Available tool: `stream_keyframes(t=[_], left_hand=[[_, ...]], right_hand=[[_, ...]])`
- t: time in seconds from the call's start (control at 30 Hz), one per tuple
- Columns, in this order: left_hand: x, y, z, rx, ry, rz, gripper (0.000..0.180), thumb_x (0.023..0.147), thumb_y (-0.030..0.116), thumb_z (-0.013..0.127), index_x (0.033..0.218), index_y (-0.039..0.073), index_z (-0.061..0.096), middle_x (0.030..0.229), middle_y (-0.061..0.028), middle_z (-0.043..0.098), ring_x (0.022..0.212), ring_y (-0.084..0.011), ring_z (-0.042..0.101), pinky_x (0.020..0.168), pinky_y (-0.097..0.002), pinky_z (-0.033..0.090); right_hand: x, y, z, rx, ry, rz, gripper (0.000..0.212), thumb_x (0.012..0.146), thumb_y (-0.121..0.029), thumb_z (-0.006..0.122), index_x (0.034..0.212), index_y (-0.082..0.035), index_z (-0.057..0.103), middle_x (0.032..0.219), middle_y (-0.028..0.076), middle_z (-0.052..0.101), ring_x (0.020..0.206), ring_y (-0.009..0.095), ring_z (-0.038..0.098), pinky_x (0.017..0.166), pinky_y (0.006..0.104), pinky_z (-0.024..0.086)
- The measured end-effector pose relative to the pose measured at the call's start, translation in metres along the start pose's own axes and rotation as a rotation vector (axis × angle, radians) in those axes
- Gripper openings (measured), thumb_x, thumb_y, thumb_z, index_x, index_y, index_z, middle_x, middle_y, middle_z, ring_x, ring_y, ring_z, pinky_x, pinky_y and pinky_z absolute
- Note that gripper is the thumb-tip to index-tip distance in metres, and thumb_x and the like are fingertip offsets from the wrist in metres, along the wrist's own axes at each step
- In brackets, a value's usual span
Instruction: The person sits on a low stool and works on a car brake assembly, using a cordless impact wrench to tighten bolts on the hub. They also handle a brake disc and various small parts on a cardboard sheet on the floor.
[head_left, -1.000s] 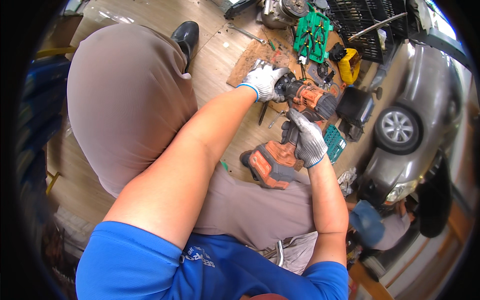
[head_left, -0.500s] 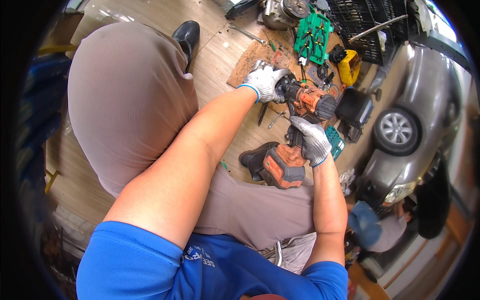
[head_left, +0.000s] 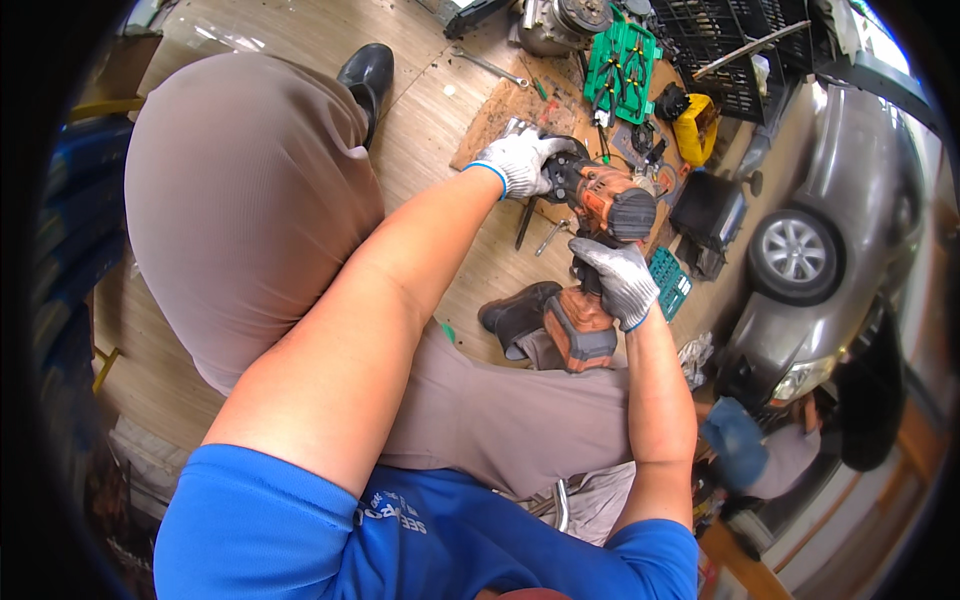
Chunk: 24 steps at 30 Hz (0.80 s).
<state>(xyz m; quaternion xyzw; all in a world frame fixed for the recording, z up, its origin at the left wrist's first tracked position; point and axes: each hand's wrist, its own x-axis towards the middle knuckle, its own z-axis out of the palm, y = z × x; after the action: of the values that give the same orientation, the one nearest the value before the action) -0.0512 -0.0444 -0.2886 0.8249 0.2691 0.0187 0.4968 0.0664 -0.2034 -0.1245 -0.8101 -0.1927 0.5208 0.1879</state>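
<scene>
My right hand point(head_left: 620, 280), in a white knit glove, is wrapped round the grip of an orange and black cordless impact wrench point(head_left: 605, 200). The tool's battery end hangs low, close to my trouser leg and boot. At the tool's nose, my left hand point(head_left: 520, 163), gloved too, is closed round a dark, roundish metal part point(head_left: 563, 165). The nose points into this part, but its exact kind and the contact point are partly hidden by my fingers. Beneath them lies a stained brown board point(head_left: 487, 130).
A combination wrench point(head_left: 490, 67), a green case of pliers point(head_left: 622, 75), a pulley-fronted compressor point(head_left: 565, 25), a yellow jug point(head_left: 695, 130) and a teal socket tray point(head_left: 668, 283) lie around. Black crates point(head_left: 730, 50) stand behind. To the right, another person point(head_left: 770, 455) crouches beside a grey car point(head_left: 850, 220).
The impact wrench has turned slightly, its rear end and motor housing shifting toward me and leftward, its battery end a little rightward. Both hands keep their hold.
</scene>
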Motion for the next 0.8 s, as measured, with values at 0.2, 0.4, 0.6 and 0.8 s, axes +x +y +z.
stream_keyframes(t=[0.2,0.4,0.6,0.8], left_hand=[[0.0,-0.006,0.008,-0.047,0.028,0.024,0.086,0.075,0.048,0.085,0.151,0.031,0.047,0.15,-0.0269,0.046,0.143,-0.0503,0.038,0.12,-0.055,0.036],[-0.01,0.013,0.019,0.061,0.145,-0.094,0.11,0.067,0.045,0.091,0.158,0.023,0.033,0.156,-0.0258,0.038,0.146,-0.0494,0.034,0.119,-0.056,0.037],[-0.003,-0.001,0.061,-0.019,0.38,-0.095,0.107,0.064,0.043,0.092,0.155,0.018,0.039,0.154,-0.0279,0.039,0.145,-0.0488,0.035,0.118,-0.0551,0.039],[0.0,0.0,0.057,-0.001,0.413,0.013,0.095,0.066,0.044,0.09,0.149,0.018,0.05,0.152,-0.026,0.043,0.145,-0.0493,0.035,0.12,-0.0543,0.035]], right_hand=[[0.001,0.012,-0.008,0.335,-0.003,0.058,0.024,0.093,-0.018,0.072,0.109,0.0,0.07,0.083,0.01,0.071,0.072,0.021,0.07,0.064,0.0315,0.056],[0.005,0.012,-0.015,0.364,-0.022,0.079,0.021,0.092,-0.018,0.074,0.105,-0.002,0.07,0.079,0.009,0.071,0.065,0.019,0.067,0.059,0.0301,0.054],[0.004,0.008,-0.012,0.28,0.009,0.063,0.019,0.088,-0.023,0.077,0.093,-0.004,0.072,0.074,0.004,0.068,0.06,0.013,0.061,0.055,0.0274,0.048],[0.008,0.008,-0.016,0.084,-0.004,0.032,0.018,0.085,-0.022,0.078,0.091,-0.006,0.072,0.074,0.002,0.066,0.062,0.011,0.058,0.056,0.0275,0.046]])
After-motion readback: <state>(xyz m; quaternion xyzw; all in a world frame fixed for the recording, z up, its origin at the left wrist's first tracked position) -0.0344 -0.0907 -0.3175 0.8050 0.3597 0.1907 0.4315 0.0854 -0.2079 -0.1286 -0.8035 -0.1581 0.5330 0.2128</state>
